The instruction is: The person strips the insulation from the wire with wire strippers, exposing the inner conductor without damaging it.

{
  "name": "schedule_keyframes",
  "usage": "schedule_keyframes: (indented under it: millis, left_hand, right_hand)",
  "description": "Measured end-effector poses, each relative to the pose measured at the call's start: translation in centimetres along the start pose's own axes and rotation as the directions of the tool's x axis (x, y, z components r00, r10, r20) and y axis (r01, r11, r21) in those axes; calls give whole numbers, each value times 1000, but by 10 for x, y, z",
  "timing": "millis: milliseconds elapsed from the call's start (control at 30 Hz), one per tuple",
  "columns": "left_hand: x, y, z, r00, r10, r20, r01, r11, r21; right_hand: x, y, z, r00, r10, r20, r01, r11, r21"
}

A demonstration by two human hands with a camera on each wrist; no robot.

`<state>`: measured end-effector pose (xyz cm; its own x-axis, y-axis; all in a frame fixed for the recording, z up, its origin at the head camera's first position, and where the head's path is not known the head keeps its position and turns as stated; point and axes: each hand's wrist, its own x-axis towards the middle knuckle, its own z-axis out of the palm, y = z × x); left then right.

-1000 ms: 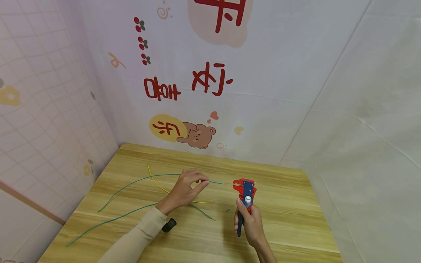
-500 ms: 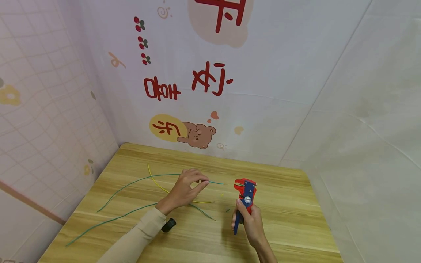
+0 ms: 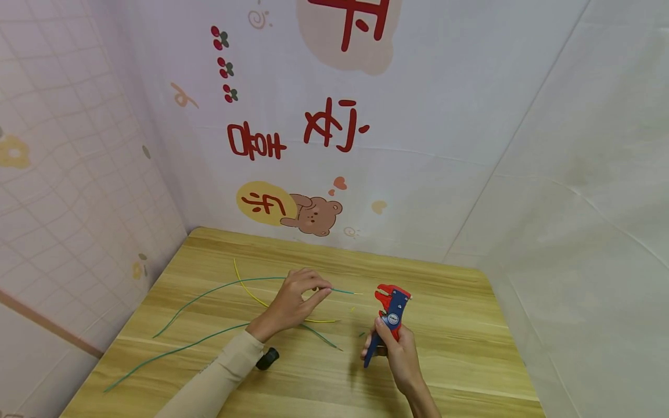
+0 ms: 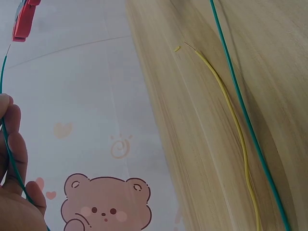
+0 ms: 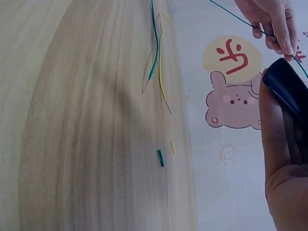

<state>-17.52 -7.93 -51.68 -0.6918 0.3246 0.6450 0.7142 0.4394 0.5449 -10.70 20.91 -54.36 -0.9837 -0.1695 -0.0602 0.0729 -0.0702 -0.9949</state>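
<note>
My left hand (image 3: 290, 302) pinches a green wire (image 3: 342, 291) between thumb and fingertips, above the table. The wire's short bare metal end points right, and its tail trails to the left; in the left wrist view the green wire (image 4: 4, 72) runs across the palm. My right hand (image 3: 401, 354) grips a red and blue wire stripper (image 3: 395, 306) by its handles, its red head facing the bare end with a gap between. The right wrist view shows mostly the stripper's dark handle (image 5: 286, 86). What the stripper's mouth contains is too small to tell.
A yellow wire (image 3: 321, 321) and a second green wire (image 3: 177, 350) lie on the wooden table (image 3: 460, 348), both with bared ends. Small yellow (image 5: 173, 147) and green insulation scraps (image 5: 161, 158) lie nearby. A dark object (image 3: 268, 358) shows beside the left sleeve. Printed wall sheets (image 3: 418, 174) stand behind.
The wire stripper has shifted slightly right, away from the wire's end, and tilted clockwise, its lower handle end swinging left. My left hand and its green wire stay nearly still.
</note>
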Motion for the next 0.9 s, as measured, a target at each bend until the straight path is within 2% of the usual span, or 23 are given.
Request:
schedule_keyframes:
  millis: [467,700,900]
  left_hand:
    - [-2,-4,1,1000,-3,17,3,1000,4]
    - [-5,-9,4,998,-25,52,26,1000,-10]
    - [-8,-15,7,995,-57,84,57,998,-6]
  right_hand:
    - [1,2,-7,999,8,-42,-7,1000,13]
    - [1,4,-11,994,55,-92,-55,998,9]
    - [1,8,-16,992,79,-103,-79,997,2]
